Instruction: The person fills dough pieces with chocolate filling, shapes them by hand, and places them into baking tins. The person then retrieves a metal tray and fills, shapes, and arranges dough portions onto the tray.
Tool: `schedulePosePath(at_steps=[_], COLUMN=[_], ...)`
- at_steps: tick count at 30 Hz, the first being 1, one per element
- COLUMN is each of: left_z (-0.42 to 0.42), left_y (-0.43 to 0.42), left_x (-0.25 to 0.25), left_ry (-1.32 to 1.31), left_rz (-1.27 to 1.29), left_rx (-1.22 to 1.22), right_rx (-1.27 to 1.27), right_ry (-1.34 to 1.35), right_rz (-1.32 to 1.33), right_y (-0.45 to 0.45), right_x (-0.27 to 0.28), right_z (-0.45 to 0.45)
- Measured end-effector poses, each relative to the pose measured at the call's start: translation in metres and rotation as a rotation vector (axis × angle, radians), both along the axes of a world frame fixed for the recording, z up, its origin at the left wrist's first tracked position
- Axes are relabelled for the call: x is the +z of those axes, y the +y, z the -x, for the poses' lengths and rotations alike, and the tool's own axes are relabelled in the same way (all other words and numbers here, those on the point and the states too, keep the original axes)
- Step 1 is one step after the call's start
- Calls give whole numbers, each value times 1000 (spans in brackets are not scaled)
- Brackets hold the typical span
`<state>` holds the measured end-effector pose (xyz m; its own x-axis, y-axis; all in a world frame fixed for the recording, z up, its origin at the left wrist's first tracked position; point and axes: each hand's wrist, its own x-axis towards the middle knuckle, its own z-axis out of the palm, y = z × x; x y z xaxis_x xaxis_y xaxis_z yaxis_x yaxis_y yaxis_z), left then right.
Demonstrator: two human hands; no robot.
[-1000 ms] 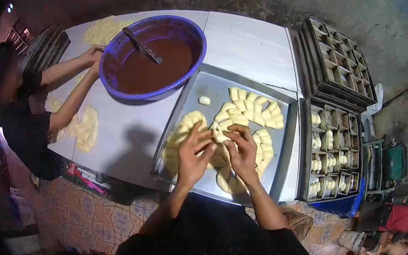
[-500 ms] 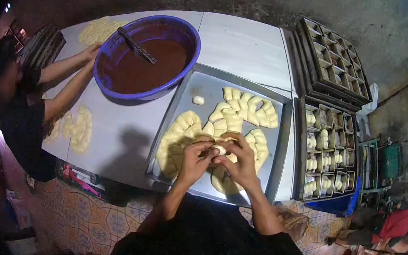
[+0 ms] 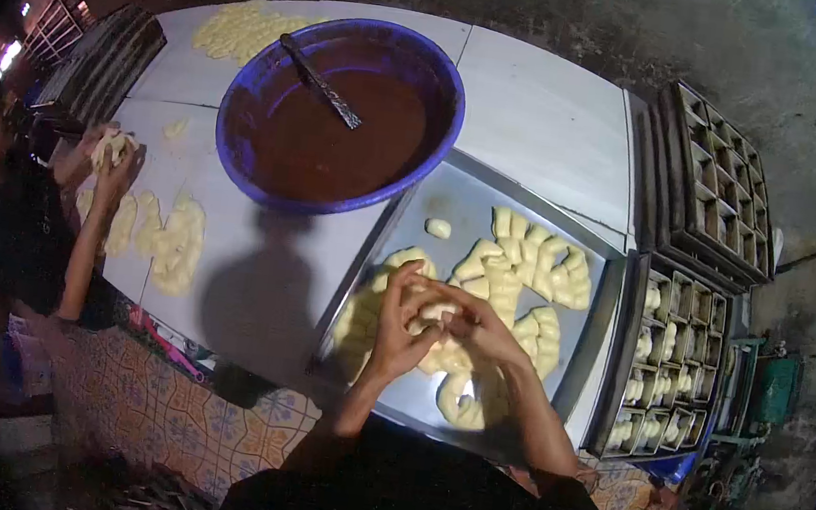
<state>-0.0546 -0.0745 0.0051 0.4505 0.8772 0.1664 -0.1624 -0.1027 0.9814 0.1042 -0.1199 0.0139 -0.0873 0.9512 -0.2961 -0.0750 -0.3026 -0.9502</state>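
My left hand (image 3: pixel 403 323) and my right hand (image 3: pixel 486 330) meet over a metal tray (image 3: pixel 571 366), fingers curled around a small piece of dough (image 3: pixel 439 311). Fingers partly cover this piece. Beneath and around them, pale dough pieces (image 3: pixel 501 281) lie on the tray in joined rows and clumps. One dough ball (image 3: pixel 438 228) sits apart near the tray's far left corner.
A blue basin (image 3: pixel 238 160) of brown filling with a brush (image 3: pixel 322 82) stands beyond the tray. Divided baking tins (image 3: pixel 662 370) on the right hold dough; more tins (image 3: pixel 718 180) are stacked behind. At left, a co-worker's hands (image 3: pixel 117 161) hold dough above flattened dough (image 3: pixel 178 244).
The view has shifted, so the table's things appear farther right. My fingers have changed position around the dough piece. The co-worker's hands have left the basin's side and now hold dough.
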Motion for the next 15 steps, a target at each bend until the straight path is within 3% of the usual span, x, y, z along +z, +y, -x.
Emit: schedulePosePath(at_steps=[1, 2, 3, 5, 7, 10, 13, 14, 15], left_z=[-5, -4, -7, -8, -12, -5, -7, -10, -13], left_y=[7, 14, 22, 38, 45, 47, 40, 37, 37], left_x=[-3, 3, 3, -7, -18, -24, -40, -43, -45], left_ry=[-6, -103, -79, 92, 155, 227, 225, 203, 176], left_rz=[-103, -24, 69, 34, 50, -49, 69, 93, 108], left_rx=[78, 116, 191, 193, 184, 179, 184, 161, 144], right_rx=[10, -165, -303, -398, -278, -346, -153, -66, -4], right_ry=[-115, -215, -122, -467, -211, -355, -626, -530, -604], right_rz=[-126, -125, -72, -290, -212, -303, -205, -219, -166], right_y=[15, 33, 58, 104, 134, 141, 138, 135, 136], right_x=[-2, 23, 16, -28, -66, -84, -80, -62, -51], right_z=[-8, -6, -11, -39, -64, -74, -72, -70, -72])
